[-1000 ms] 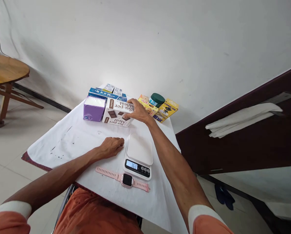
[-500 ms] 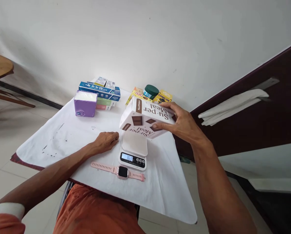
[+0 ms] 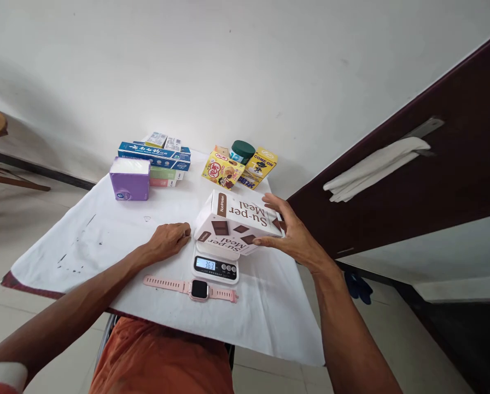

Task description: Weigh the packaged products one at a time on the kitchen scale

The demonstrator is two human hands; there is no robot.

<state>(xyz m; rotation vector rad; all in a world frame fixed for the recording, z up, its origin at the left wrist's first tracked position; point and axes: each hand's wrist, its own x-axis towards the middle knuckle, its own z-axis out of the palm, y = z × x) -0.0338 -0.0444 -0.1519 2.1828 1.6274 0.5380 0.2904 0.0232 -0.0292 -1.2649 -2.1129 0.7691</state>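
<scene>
A white carton with brown chocolate pictures and "Su-per Meal" lettering [image 3: 228, 225] sits low over the pan of a white kitchen scale [image 3: 216, 268], hiding most of the pan. I cannot tell whether its full weight rests there; the display reads 363. My right hand [image 3: 292, 232] is around the carton's right end, thumb on the near face and fingers at the far top edge. Left of the scale, my left hand [image 3: 169, 241] rests on the white cloth with its fingers curled in, nothing visible inside. A pink-strapped smartwatch [image 3: 199, 290] lies flat in front of the scale.
At the back left are a purple tissue pack [image 3: 129, 180], a long blue box [image 3: 155, 155] and smaller cartons. Yellow snack boxes [image 3: 221, 169] and a green-lidded tub [image 3: 242, 151] stand at the back right. A white cloth [image 3: 376, 168] hangs from a rail on the right.
My right hand has lowered the carton towards the scale, covering more of the pan and uncovering the yellow boxes behind. My left hand stays beside the scale. The view has shifted slightly.
</scene>
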